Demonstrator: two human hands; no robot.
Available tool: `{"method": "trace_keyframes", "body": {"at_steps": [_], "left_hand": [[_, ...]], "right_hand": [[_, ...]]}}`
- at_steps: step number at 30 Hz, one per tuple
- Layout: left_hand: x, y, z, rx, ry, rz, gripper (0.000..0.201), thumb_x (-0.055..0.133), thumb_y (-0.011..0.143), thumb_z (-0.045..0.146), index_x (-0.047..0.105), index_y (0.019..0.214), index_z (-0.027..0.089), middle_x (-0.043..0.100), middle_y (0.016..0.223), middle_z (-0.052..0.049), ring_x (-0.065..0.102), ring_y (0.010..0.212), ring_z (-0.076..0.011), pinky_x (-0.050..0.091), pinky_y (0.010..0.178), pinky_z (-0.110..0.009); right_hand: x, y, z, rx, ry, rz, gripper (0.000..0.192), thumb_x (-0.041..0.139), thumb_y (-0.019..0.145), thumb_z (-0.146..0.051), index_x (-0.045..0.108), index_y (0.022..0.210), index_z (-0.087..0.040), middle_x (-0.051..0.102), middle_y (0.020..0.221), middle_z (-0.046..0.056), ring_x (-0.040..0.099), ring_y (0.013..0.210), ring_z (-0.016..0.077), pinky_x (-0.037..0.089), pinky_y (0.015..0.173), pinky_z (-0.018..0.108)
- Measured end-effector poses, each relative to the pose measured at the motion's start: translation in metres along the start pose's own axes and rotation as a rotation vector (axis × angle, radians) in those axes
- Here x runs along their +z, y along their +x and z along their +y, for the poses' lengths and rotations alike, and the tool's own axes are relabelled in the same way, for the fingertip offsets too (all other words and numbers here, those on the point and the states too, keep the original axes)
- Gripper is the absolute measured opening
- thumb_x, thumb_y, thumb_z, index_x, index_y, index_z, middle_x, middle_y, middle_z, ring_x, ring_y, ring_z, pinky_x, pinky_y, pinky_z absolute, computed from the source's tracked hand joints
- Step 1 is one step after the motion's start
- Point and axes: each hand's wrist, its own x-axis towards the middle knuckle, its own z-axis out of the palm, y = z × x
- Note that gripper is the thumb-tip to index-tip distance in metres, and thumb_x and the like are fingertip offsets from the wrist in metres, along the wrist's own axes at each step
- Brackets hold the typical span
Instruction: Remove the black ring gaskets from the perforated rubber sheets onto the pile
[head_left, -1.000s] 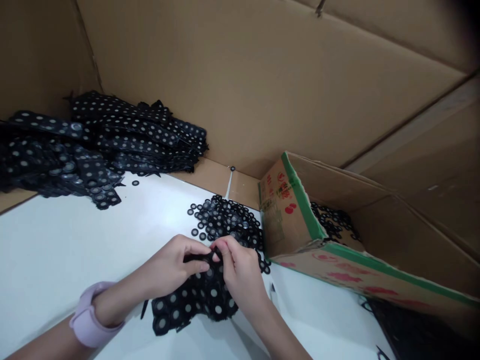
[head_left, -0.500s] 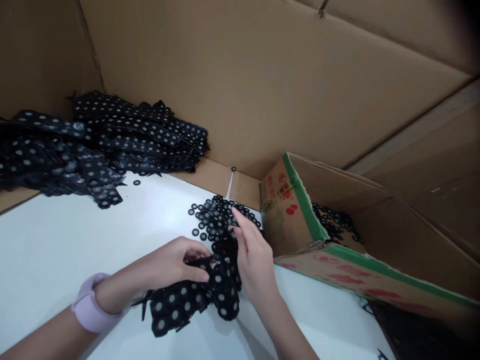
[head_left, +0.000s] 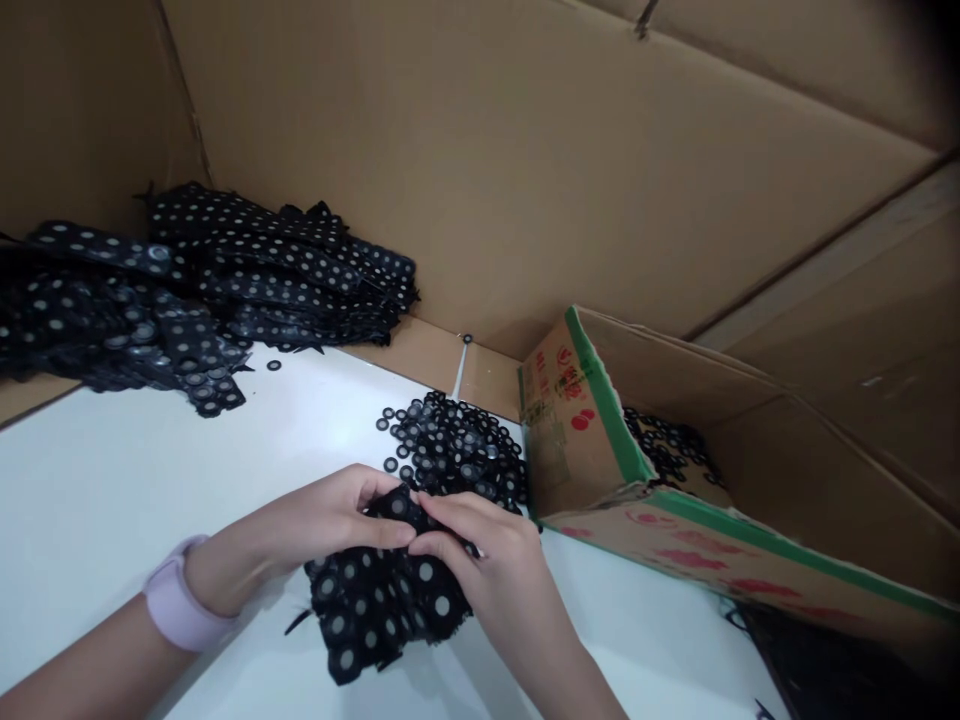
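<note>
A black punched sheet (head_left: pixel 379 600) dotted with round rings lies on the white table (head_left: pixel 112 480) in front of me. My left hand (head_left: pixel 326 520) pinches its upper edge; a pale pink watch (head_left: pixel 171 605) is on that wrist. My right hand (head_left: pixel 480 565) grips the same edge from the right, fingertips meeting the left hand's. Just beyond my hands lies a heap of loose black rings (head_left: pixel 450 450).
A stack of more black punched sheets (head_left: pixel 195 290) fills the back left. A cardboard box with a green rim (head_left: pixel 600 410) stands right of the heap, with loose rings inside (head_left: pixel 667 445). Tall cardboard walls (head_left: pixel 525 170) close off the back and right.
My right hand reached out to the heap of loose rings half a second ago, then came back to the sheet's edge. The sheet has shifted slightly under my hands.
</note>
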Motion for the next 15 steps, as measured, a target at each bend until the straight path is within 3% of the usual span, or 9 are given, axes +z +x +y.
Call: {"method": "trace_keyframes", "body": {"at_steps": [4,8,12,15], "left_hand": [[0.003,0.000,0.001,0.043,0.033,0.052,0.024,0.068,0.084,0.038,0.072,0.090,0.015,0.072,0.084,-0.002,0.063,0.084,-0.0236,0.045,0.073,-0.030],[0.009,0.002,0.001,0.067,0.073,0.132,0.018,0.065,0.083,0.034,0.068,0.082,0.016,0.071,0.082,-0.002,0.061,0.086,-0.0254,0.045,0.077,-0.033],[0.017,0.005,0.000,0.092,0.075,0.136,0.018,0.063,0.083,0.034,0.066,0.083,0.017,0.071,0.085,-0.004,0.062,0.090,-0.0269,0.047,0.081,-0.035],[0.023,0.005,-0.001,0.109,0.084,0.152,0.016,0.059,0.083,0.032,0.064,0.088,0.017,0.070,0.093,-0.005,0.061,0.097,-0.0282,0.046,0.087,-0.036]], "right_hand": [[-0.001,0.003,0.003,-0.019,0.084,0.032,0.018,0.064,0.091,-0.019,0.081,0.095,-0.021,0.080,0.085,0.004,0.075,0.072,0.0188,0.063,0.070,0.026],[0.005,0.003,0.004,-0.060,0.017,0.101,0.023,0.058,0.092,-0.012,0.079,0.101,-0.015,0.080,0.090,0.008,0.077,0.078,0.0202,0.063,0.072,0.027],[0.014,0.001,0.005,-0.128,-0.075,0.159,0.030,0.049,0.092,-0.008,0.076,0.105,-0.013,0.080,0.098,0.011,0.077,0.087,0.0215,0.063,0.081,0.029],[0.017,0.001,0.006,-0.095,-0.066,0.142,0.031,0.046,0.092,-0.008,0.075,0.101,-0.016,0.081,0.092,0.009,0.077,0.081,0.0198,0.063,0.076,0.027]]}}
